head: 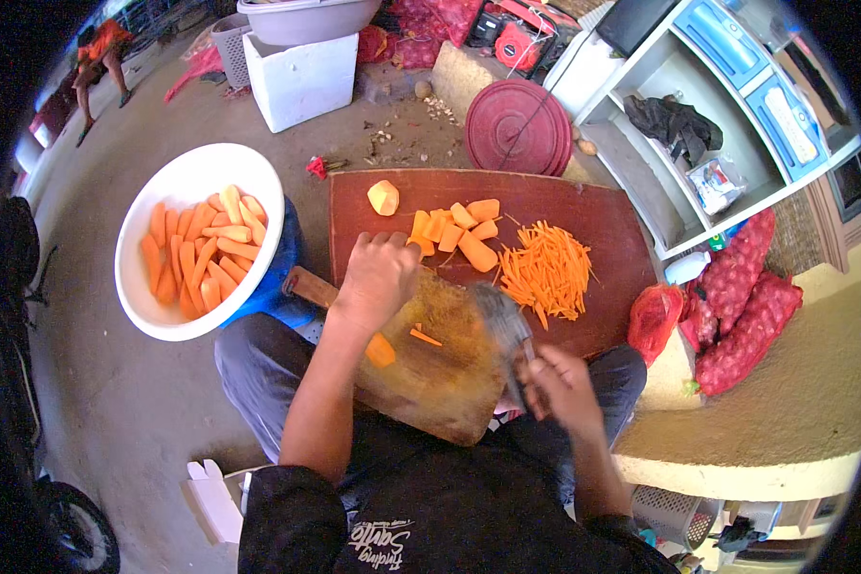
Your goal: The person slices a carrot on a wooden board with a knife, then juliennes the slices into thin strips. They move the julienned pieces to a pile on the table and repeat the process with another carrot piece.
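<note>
My right hand (556,384) grips a cleaver (499,316), its blade blurred, at the right edge of a worn wooden cutting board (430,387). My left hand (380,276) is over the board's upper left part, beside carrot chunks (448,228); its fingers are curled and whether they hold anything is hidden. A carrot piece (380,350) and thin carrot slivers (425,335) lie on the cutting board. Carrot strips (549,273) are heaped on the dark red tabletop (617,301), right of the chunks. A pale peeled root vegetable piece (383,198) lies near the far left corner.
A white basin (129,287) of peeled carrots (197,251) stands at left. Beyond the tabletop are a round red lid (519,128) and a white foam box (301,82). Red mesh sacks (750,333) and a shelf unit (660,194) stand at right. A person (100,61) sits far left.
</note>
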A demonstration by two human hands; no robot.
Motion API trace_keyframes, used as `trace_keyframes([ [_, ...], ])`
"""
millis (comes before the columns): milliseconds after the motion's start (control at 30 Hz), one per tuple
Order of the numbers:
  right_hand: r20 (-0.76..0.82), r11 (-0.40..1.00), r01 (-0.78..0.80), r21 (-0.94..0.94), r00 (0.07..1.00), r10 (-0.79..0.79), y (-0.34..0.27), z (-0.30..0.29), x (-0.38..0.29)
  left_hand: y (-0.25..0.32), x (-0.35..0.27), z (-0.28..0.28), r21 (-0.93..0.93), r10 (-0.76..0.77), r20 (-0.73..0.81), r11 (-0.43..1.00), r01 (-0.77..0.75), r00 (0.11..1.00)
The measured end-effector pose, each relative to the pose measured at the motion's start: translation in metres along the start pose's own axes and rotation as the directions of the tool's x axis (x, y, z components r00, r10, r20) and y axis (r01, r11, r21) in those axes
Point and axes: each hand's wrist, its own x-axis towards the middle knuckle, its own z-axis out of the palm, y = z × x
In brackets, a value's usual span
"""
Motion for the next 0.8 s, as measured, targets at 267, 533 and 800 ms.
trace_keyframes([
  [267,0.120,0.995,-0.039,-0.092,0.992,0.050,0.028,0.019,0.016,-0.005,-0.003,0.000,-0.010,-0.020,-0.029,1.000,0.019,0.999],
  [533,-0.257,0.987,0.060,-0.148,0.961,-0.097,0.013,-0.047,0.022,0.005,0.000,-0.001,0.010,0.018,0.050,1.000,-0.018,0.999],
  [800,-0.154,0.993,0.092,0.077,0.985,-0.079,0.024,-0.018,0.022,0.068,0.001,-0.005,-0.306,0.182,0.124,0.942,-0.137,0.976],
])
